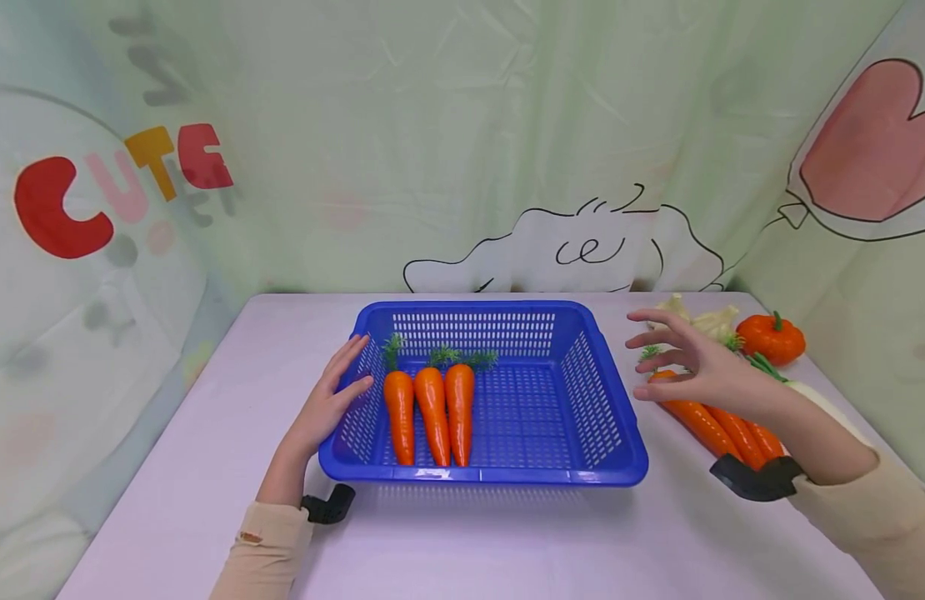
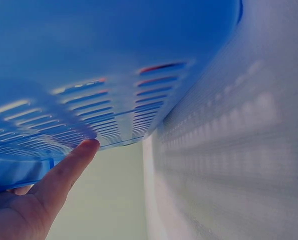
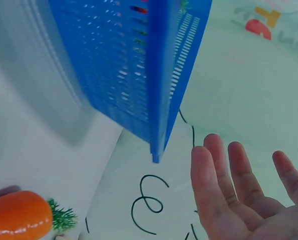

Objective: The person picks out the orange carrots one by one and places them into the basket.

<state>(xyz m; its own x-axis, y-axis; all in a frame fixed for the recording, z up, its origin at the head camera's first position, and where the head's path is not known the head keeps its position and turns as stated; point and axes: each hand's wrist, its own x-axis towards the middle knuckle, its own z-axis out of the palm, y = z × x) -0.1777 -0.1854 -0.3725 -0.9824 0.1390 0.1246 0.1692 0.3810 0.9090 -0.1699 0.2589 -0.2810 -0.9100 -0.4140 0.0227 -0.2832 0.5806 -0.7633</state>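
Observation:
A blue plastic basket (image 1: 605, 477) with slotted walls stands in the middle of the table, and three orange carrots (image 1: 431, 412) with green tops lie side by side in its left half. My left hand (image 1: 322, 412) is at the basket's left rim, its fingers fairly straight along it. In the left wrist view, one finger (image 2: 71, 167) reaches up against the slotted outer side. Right of the basket, my right hand (image 1: 691, 362) hovers with spread, slightly bent fingers, holding nothing. A gap shows between it and the basket rim (image 3: 159, 120) in the right wrist view.
Several more carrots (image 1: 698, 425) lie beneath the right forearm. Beyond them are garlic bulbs (image 1: 713, 323), an orange pumpkin (image 1: 770, 339) and a white radish (image 1: 815, 398), partly hidden by the arm. A printed curtain (image 1: 447, 167) hangs behind the table (image 1: 462, 550).

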